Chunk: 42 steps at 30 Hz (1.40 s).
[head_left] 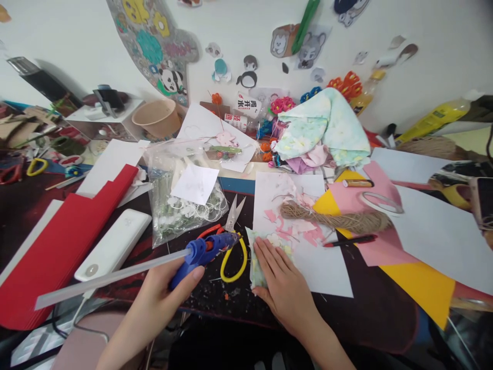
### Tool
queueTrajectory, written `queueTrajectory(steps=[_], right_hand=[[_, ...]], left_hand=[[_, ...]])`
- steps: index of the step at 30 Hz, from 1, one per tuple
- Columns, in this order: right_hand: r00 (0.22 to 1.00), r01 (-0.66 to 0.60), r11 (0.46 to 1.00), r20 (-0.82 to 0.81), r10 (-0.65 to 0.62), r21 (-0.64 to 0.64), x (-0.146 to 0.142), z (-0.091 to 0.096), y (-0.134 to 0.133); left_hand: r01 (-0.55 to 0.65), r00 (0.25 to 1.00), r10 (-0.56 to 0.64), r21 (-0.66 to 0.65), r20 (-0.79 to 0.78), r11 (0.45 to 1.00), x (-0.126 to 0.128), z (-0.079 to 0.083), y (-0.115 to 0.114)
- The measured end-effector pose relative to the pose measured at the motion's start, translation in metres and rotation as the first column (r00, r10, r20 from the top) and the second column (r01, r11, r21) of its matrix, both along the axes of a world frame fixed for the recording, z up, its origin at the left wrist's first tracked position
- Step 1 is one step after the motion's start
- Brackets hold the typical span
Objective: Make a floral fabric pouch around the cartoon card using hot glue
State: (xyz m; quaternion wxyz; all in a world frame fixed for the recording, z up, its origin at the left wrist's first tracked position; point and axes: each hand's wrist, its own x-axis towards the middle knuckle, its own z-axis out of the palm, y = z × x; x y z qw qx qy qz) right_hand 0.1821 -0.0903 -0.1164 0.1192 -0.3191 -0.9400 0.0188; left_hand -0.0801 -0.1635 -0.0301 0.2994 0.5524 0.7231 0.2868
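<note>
My right fingers [269, 258] press flat, slightly spread, on the floral cloth [258, 275], near centre; my left hand [169, 290] grips the glue gun [197, 254] by the scissors [230, 225]; a rightward slip, nozzle hot, could burn me.

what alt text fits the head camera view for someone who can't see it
A person's left hand holds a blue glue gun with a long stick in its back, while the right hand lies flat on flowered cloth at a cluttered table. Scissors, twine and pink scraps lie nearby.
</note>
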Motion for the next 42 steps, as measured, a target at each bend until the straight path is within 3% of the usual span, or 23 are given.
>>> queueTrajectory(steps=[12,18,23,26,32,34,37,42], right_hand=[[1.0,-0.021,0.999,-0.002,0.021,0.044,-0.003,0.006,-0.006],[0.948,0.085,0.993,-0.313,-0.057,0.076,-0.003,0.013,-0.019],[0.809,0.241,0.966,-0.53,-0.256,-0.099,-0.001,0.019,-0.022],[0.707,0.327,0.885,-0.535,-0.462,-0.332,0.001,0.023,-0.019],[0.507,0.307,0.578,-0.384,-0.772,-0.756,0.015,0.019,-0.013],[0.481,0.276,0.519,-0.351,-0.803,-0.809,0.018,0.019,-0.01],[0.532,0.323,0.549,-0.332,-0.779,-0.771,0.016,0.022,-0.007],[0.72,0.429,0.733,-0.29,-0.63,-0.528,-0.003,0.03,-0.004]], left_hand=[[-0.057,0.996,0.058,-0.026,0.068,0.998,-0.006,-0.008,-0.011],[0.001,0.999,0.004,-0.088,0.052,0.996,-0.008,-0.008,-0.012],[-0.043,0.999,0.043,-0.017,0.011,0.999,-0.001,-0.005,-0.01],[-0.063,0.998,0.063,0.006,-0.004,0.998,0.002,-0.005,-0.011],[-0.043,0.998,0.045,-0.049,0.049,0.998,0.009,-0.008,-0.017],[-0.034,0.998,0.038,-0.064,0.059,0.997,0.012,-0.01,-0.016],[-0.027,0.997,0.032,-0.076,0.071,0.997,0.017,-0.013,-0.014],[-0.032,0.997,0.036,-0.053,0.071,0.998,0.019,-0.016,-0.012]])
